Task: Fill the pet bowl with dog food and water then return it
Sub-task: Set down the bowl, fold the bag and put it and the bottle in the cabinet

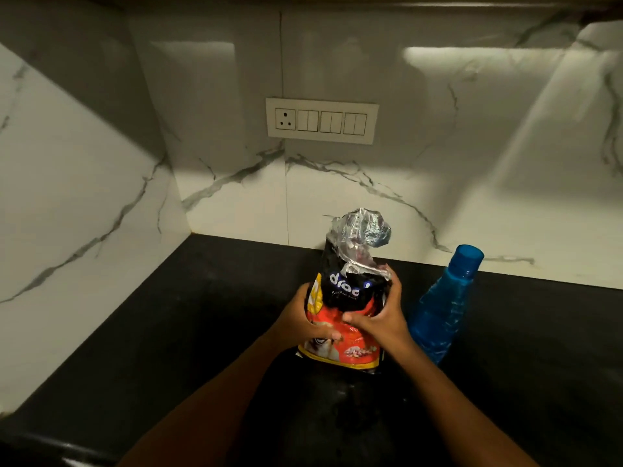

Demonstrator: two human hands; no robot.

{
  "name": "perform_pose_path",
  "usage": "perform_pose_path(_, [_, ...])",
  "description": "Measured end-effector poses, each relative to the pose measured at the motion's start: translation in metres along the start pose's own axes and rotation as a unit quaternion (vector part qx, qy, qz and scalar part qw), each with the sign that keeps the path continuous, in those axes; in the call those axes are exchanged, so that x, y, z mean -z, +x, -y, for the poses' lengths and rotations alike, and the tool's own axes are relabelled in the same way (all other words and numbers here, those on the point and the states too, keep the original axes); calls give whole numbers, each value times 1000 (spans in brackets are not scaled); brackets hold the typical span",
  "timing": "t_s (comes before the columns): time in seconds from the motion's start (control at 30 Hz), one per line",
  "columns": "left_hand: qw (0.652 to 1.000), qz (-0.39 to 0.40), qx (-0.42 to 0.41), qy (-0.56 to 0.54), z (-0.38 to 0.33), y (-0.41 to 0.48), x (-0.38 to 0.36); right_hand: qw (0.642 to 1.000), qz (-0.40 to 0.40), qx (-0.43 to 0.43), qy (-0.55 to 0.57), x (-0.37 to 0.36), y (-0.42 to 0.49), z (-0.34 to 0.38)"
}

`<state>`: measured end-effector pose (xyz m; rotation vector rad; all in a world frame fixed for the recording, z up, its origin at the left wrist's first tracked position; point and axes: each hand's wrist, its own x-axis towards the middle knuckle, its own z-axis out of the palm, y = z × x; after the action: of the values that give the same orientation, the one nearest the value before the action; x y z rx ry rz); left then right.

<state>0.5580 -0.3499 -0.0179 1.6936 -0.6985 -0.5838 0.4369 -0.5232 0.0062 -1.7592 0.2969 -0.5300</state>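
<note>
Marble-tiled walls back a black tabletop (168, 332), where the dog food bag (350, 298) stands upright, left hand (308, 318) and right hand (381, 315) both curled around it, blue bottle (441, 305) just beside

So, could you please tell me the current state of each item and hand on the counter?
Black, red and yellow foil dog food bag: upright, top scrunched, silver lining showing.
Left hand: grips the bag's left side.
Right hand: grips the bag's right side.
Translucent blue plastic bottle: standing right of the bag, blue cap on.
White wall socket panel: nothing plugged in.
</note>
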Motion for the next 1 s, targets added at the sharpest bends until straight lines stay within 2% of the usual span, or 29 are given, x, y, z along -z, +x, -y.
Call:
perform_pose_path(0.2, [997, 73, 5, 18, 14, -2, 5, 998, 15, -59, 22, -7, -17, -11])
perform_pose_path(0.3, [998, 67, 4, 19, 19, -1, 5, 996, 13, -75, 35, -5, -18, -10])
perform_pose_path(0.4, [996, 87, 14, 29, 24, -3, 6, 994, 46, -103, 4, -4, -24, -16])
perform_pose_path(0.53, [998, 59, 15, 27, 23, -14, 4, 992, 60, -113, -22, -8, -34, -14])
perform_pose_path(0.67, [998, 57, 9, 27, 20, -27, 7, 994, 29, -99, -37, -15, -48, -9])
perform_pose_path(0.83, [993, 71, -40, 83, -10, -34, 20, 997, -25, -73, -10, -22, -66, 15])
perform_pose_path(1.0, [989, 40, -75, 123, -61, -55, 22, 998, -18, -54, -23, -4, -76, 63])
